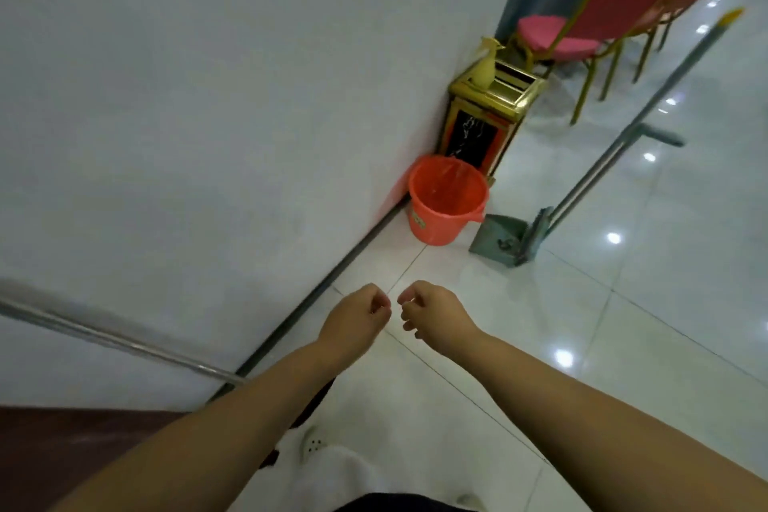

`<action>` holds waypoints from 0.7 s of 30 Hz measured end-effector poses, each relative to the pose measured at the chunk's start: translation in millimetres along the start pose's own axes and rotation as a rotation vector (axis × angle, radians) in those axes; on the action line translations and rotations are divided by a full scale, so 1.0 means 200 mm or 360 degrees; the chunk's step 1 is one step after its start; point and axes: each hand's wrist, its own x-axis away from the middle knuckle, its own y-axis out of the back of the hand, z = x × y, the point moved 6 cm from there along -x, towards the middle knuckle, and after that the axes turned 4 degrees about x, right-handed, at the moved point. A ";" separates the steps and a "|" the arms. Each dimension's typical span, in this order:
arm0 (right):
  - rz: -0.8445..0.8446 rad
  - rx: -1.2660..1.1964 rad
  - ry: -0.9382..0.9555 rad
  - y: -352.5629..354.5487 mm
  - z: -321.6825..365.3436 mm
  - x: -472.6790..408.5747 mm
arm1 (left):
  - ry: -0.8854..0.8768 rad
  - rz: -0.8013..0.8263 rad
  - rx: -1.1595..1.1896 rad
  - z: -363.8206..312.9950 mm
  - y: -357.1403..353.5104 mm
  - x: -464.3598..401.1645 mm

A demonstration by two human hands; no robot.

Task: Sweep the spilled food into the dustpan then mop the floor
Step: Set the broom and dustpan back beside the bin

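Both your forearms are bare from the btm corners of the frame up to the wrists at mid-frame. Your L hand [357, 320] and R hand [432, 314] are bare as well. At btm ctr you wear a white shoe [332, 470] w/ a rounded toe and a small cluster of dark vent holes on top. A dark trouser leg [316, 397] shows just above it, beside your L forearm. More dark fabric [386, 502] lies along the btm edge; it's too blurred to tell more.

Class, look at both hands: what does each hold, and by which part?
Nothing is held. The left hand and right hand both have curled, empty fingers, apart from the orange bucket.
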 end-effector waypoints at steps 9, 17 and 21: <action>-0.0391 -0.0247 -0.0238 0.78 -0.98 0.35 | -0.0216 0.0305 -0.0108 -0.74 -1.03 -0.06; -0.0573 -0.0490 -0.0434 1.24 -1.58 0.53 | -0.0199 0.0432 -0.0053 -1.07 -1.54 -0.13; -0.0599 -0.0598 -0.0471 1.39 -1.73 0.49 | -0.0176 0.0439 -0.0100 -1.14 -1.64 -0.26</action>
